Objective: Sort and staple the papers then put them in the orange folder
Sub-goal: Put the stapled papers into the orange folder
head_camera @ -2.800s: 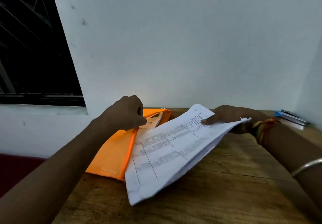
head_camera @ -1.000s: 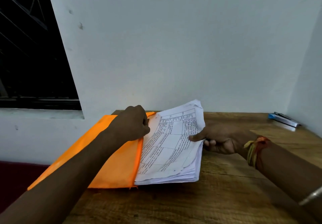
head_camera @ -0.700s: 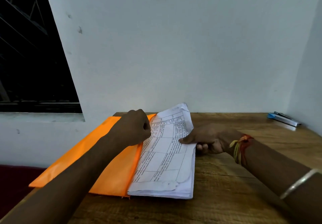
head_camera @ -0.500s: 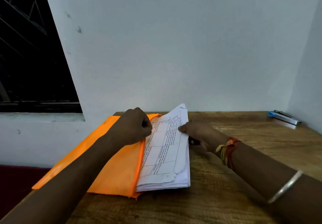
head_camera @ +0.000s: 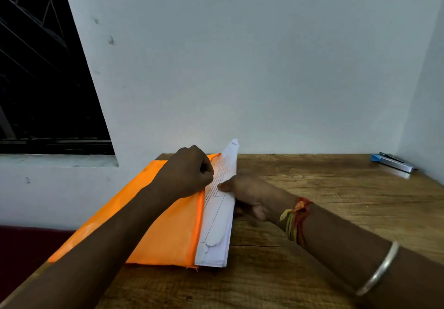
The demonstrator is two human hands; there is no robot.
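Note:
The orange folder (head_camera: 165,231) lies on the wooden table (head_camera: 312,212), its left part hanging past the table's left edge. A thick stack of printed white papers (head_camera: 219,215) is mostly inside the folder, and only a narrow strip sticks out along its right opening. My left hand (head_camera: 186,173) grips the folder's upper flap at that opening. My right hand (head_camera: 249,194) holds the stack's right edge, thumb on top and fingers curled beneath. A blue and silver stapler (head_camera: 392,162) rests at the far right of the table.
A white wall rises right behind the table. A dark barred window (head_camera: 45,87) is at the left, with a ledge below it. The table's left edge is under the folder.
The stack slid left, deeper into the folder, so much less paper shows. My right hand moved left with it. My left hand kept its hold on the flap.

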